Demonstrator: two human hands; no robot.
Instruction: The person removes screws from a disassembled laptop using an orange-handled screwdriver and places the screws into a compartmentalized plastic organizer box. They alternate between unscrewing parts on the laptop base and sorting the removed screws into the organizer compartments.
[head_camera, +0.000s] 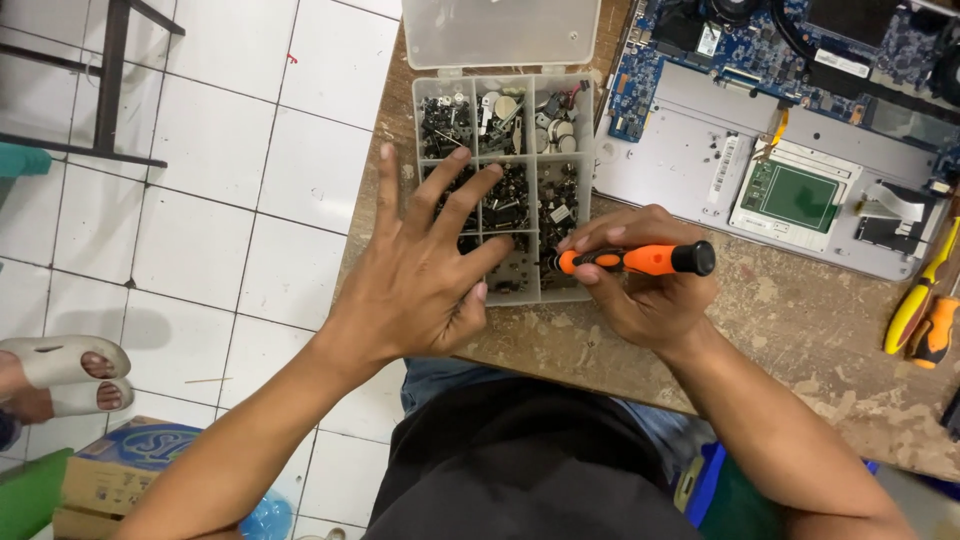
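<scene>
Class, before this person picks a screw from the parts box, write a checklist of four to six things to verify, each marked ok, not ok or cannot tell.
1. Parts box lid open: ok, the clear lid is folded back.
2. Right hand grips the orange screwdriver: ok.
3. Screwdriver tip at a compartment: ok, it points into the lower right one.
4. Left hand free: ok, fingers spread over the box, holding nothing visible.
5. Screw on the tip: cannot tell, too small.
6. Opened laptop within reach on the table: ok.

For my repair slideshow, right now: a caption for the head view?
Left hand spread over a screw organizer, right hand gripping an orange screwdriver.
</scene>
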